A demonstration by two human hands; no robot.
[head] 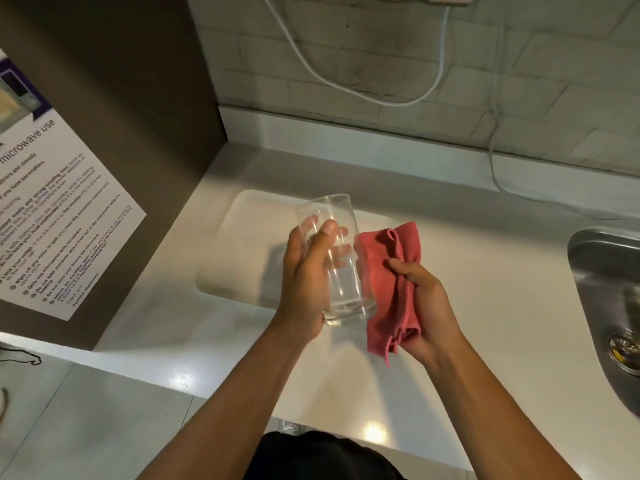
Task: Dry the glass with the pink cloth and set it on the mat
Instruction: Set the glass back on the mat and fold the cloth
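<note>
- Head view: glass (337,258), clear and tall, is held tilted above the desk (467,271), its open mouth pointing away and its thick base toward the person.
- It is grasped by the left hand (304,282), thumb across the near wall and fingers seen through the far side.
- Pink cloth (391,289) is bunched in the clenched right hand (426,306), its edge touching the right side of the glass.
- Pale mat (242,254) lies on the desk below the glass.
- Steel sink (599,271) is seen at the right edge.
</note>
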